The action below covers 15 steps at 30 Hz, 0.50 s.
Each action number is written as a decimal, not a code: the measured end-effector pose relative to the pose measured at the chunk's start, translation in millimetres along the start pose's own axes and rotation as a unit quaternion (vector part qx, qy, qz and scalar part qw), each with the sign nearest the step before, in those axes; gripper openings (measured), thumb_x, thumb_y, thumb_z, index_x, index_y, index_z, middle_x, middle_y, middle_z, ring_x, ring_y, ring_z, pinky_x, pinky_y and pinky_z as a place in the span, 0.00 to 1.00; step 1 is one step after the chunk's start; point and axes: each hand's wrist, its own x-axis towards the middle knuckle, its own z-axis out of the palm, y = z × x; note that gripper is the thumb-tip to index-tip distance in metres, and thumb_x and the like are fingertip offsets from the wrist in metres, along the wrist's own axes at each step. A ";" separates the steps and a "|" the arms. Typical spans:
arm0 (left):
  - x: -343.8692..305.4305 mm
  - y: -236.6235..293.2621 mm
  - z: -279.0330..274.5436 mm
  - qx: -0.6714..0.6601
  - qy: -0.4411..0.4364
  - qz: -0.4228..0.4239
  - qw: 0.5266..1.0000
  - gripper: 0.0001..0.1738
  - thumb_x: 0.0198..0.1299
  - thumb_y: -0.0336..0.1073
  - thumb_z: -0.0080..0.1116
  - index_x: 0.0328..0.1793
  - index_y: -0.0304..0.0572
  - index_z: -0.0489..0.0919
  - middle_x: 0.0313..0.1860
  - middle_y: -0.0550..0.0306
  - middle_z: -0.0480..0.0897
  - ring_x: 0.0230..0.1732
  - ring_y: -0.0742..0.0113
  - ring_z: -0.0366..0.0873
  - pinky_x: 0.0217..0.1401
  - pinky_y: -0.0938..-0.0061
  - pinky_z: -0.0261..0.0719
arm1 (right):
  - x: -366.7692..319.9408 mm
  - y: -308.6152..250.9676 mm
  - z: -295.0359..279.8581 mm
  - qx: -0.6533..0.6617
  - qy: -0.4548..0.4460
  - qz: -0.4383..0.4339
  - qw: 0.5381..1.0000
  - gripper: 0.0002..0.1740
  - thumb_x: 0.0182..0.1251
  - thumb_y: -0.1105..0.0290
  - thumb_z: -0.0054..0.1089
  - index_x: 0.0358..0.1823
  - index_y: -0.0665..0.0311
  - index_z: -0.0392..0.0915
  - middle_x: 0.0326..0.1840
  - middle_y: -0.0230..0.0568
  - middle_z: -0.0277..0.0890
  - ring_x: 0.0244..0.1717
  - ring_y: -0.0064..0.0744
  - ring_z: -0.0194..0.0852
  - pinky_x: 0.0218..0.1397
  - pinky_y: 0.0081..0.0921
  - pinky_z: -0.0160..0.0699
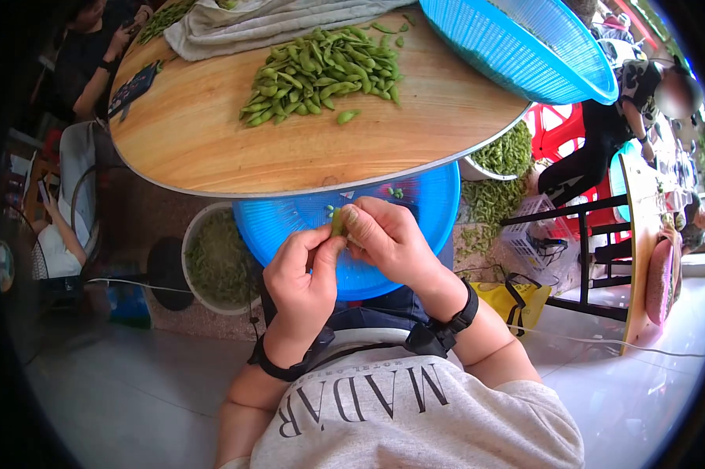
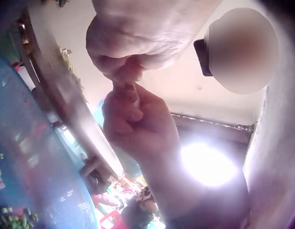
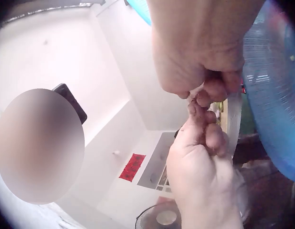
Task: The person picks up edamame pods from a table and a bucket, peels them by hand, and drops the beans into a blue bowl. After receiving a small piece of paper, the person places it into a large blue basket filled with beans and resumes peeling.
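Observation:
Both hands meet over a blue basin [image 1: 247,227] in the head view. A green pod [image 1: 338,222] is pinched upright between the thumb and fingers of the left hand [image 1: 304,270]. The right hand [image 1: 398,244] touches the pod's top with thumb and curled fingers, gripping it from the other side. Small green beans [image 1: 395,192] lie in the basin. In the left wrist view, the fingertips of the left hand [image 2: 142,36] and right hand [image 2: 140,121] touch; the right wrist view shows the right hand [image 3: 200,47] against the left hand [image 3: 200,162], the pod mostly hidden.
A pile of green pods [image 1: 321,74] lies on the wooden table [image 1: 196,156], beside a grey cloth [image 1: 235,27] and a blue basket [image 1: 524,55]. Below stand a tub of empty-looking pods [image 1: 220,258] and another of pods [image 1: 505,152]. People sit at both sides.

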 end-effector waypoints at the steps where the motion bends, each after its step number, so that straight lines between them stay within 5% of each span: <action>1: -0.6 1.5 2.1 -0.040 0.003 -0.030 0.999 0.04 0.59 0.25 0.54 0.39 0.33 0.77 0.23 0.62 0.76 0.17 0.82 0.67 0.17 0.86 0.63 | -0.2 1.3 0.3 0.004 0.004 -0.002 1.000 0.17 0.70 0.63 0.45 0.26 0.67 0.69 0.18 0.30 0.65 0.21 0.16 0.61 0.23 0.17 0.63; 15: 8.5 -18.5 24.9 -0.090 0.064 -0.070 0.991 0.06 0.64 0.32 0.50 0.36 0.37 0.75 0.20 0.68 0.69 0.16 0.85 0.59 0.15 0.88 0.54 | 7.0 23.9 8.1 -0.032 0.122 -0.068 0.990 0.16 0.69 0.66 0.46 0.24 0.67 0.67 0.16 0.33 0.66 0.18 0.17 0.61 0.20 0.19 0.61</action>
